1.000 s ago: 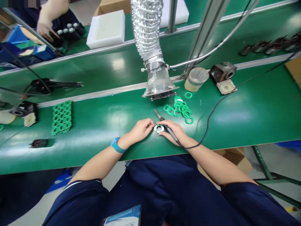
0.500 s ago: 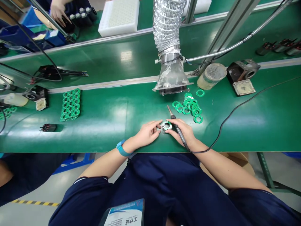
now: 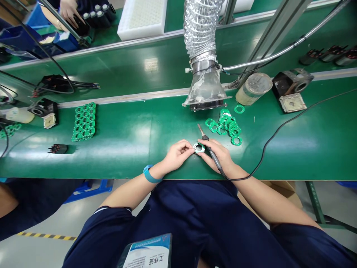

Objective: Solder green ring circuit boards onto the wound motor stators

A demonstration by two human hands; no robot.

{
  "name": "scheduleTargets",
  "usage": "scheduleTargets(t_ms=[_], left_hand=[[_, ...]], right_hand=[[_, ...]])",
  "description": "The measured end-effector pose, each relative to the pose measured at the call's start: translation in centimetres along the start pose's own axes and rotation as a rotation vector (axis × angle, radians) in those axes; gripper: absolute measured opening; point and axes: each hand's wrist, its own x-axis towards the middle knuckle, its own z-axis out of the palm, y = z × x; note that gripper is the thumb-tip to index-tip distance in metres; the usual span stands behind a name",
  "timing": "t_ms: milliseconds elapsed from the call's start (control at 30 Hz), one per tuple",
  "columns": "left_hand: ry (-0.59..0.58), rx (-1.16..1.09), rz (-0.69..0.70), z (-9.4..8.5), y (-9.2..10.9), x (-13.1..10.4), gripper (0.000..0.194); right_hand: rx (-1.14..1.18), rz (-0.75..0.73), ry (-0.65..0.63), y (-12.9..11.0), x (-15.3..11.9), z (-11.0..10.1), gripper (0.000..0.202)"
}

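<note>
Between thumb and fingertips, my right hand (image 3: 220, 154) grips a small ring-shaped circuit board (image 3: 202, 150), white and green with a dark round hole. The same hand also carries a soldering iron (image 3: 213, 155), its tip pointing up and away from me over the bench. My left hand (image 3: 178, 154) is closed in a pinch right at the board's left edge; whatever lies between its fingertips is too small to make out. Beyond my right hand lies a loose pile of green ring-shaped boards (image 3: 228, 123).
A fume extraction hood (image 3: 206, 91) hangs over the bench's back edge. Right of it stand a cloudy jar (image 3: 252, 91) and an iron stand with sponge (image 3: 292, 91). The iron's black cable (image 3: 263, 149) runs right. A green board panel (image 3: 84, 122) lies left. Another person's hand (image 3: 71, 13) works opposite.
My left hand has shifted slightly right, its fingers closing into a pinch against the board's edge. The board has tilted a little in my right hand, which stays in nearly the same place.
</note>
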Motion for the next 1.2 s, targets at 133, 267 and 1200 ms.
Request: scheduleTargets(t_ms=[133, 267, 1200], left_hand=[[-0.169, -0.173, -0.27, -0.9, 1.0, 1.1, 0.038], [-0.217, -0.193, -0.309, -1.3, 1.5, 1.7, 0.041], [-0.278, -0.413, -0.33, -1.6, -0.4, 2.0, 0.035]], right_hand=[[-0.028, -0.056, -0.008, -0.9, 0.4, -0.2, 0.054], [-0.025, -0.159, -0.078, -1.6, 0.6, -0.3, 0.055], [0.139, 0.044, 0.094, -4.8, -0.1, -4.1, 0.031]])
